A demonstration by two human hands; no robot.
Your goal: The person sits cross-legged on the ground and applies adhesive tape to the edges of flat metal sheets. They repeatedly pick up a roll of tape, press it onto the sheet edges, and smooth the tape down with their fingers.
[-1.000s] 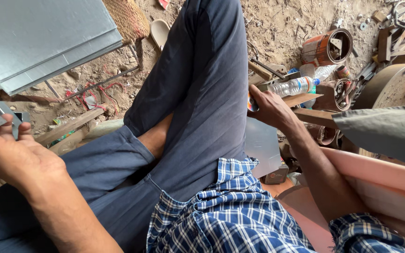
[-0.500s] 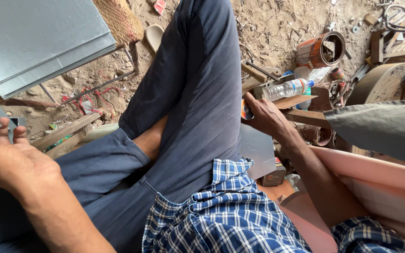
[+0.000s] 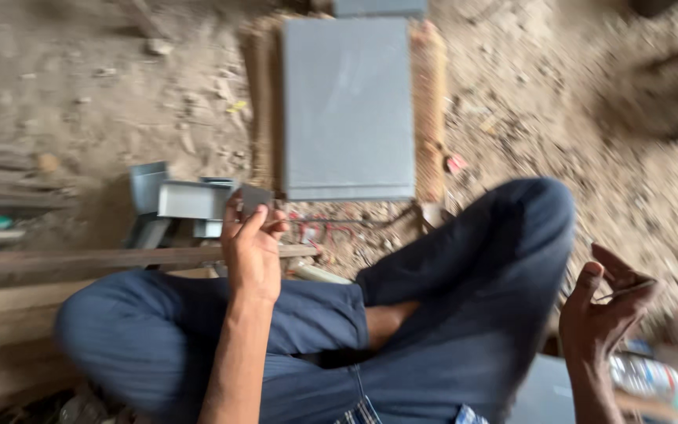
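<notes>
Bare, sandy ground strewn with small rubble fills the view, and on it lies a large grey metal sheet (image 3: 348,110) resting on a woven straw mat (image 3: 428,102). The person sits cross-legged in dark blue trousers (image 3: 464,298) on the near side of that sheet. Just below the sheet's lower left corner, the left hand (image 3: 251,250) is raised with its fingers closed on a small grey metal piece (image 3: 256,198), pinched upright between thumb and fingertips. To the left of the sheet sit several folded grey metal channels (image 3: 182,201), with wooden planks (image 3: 119,259) lying below them. Well to the lower right of the sheet, the right hand (image 3: 607,308) hovers with curled, spread fingers, holding nothing that can be made out; a clear plastic bottle (image 3: 653,378) lies just beneath it.
</notes>
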